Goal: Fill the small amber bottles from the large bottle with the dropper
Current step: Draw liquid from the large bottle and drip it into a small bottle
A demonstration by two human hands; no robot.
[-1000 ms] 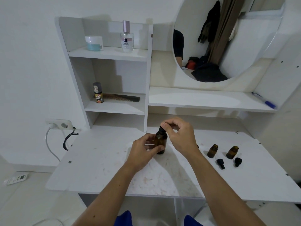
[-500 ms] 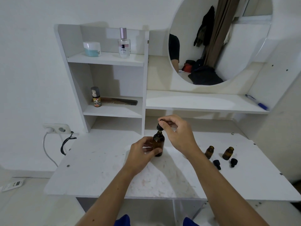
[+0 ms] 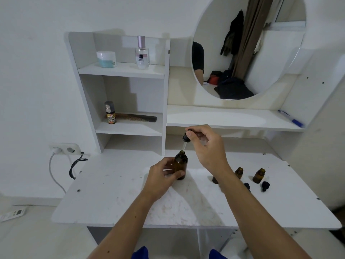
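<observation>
White walls and a white dressing table (image 3: 115, 199) with a round mirror (image 3: 248, 47) fill the view, and the work is laid out on the tabletop near its front edge, within easy reach. Shelves (image 3: 121, 71) on the left keep unrelated toiletries out of the way: a perfume bottle (image 3: 142, 55) whose label is too small to read, a pale jar (image 3: 106, 59), a small labelled bottle (image 3: 110, 113) with blurred print, and a comb (image 3: 138, 117). The large bottle (image 3: 180, 165) stands upright and uncapped at the table's middle; the left hand (image 3: 162, 176) curls round its lower body, probably to stop it tipping. Above it the right hand (image 3: 207, 144) pinches the dropper (image 3: 186, 139) by its black bulb, the glass tube pointing down at the bottle's mouth, so liquid seems to be about to be carried across. To the right stand two small amber bottles (image 3: 259, 176), open and waiting, with a third partly hidden behind the right forearm. Their black caps (image 3: 265, 186) lie just in front, off so the necks are free. A blue pen (image 3: 291, 118) rests on the ledge.
</observation>
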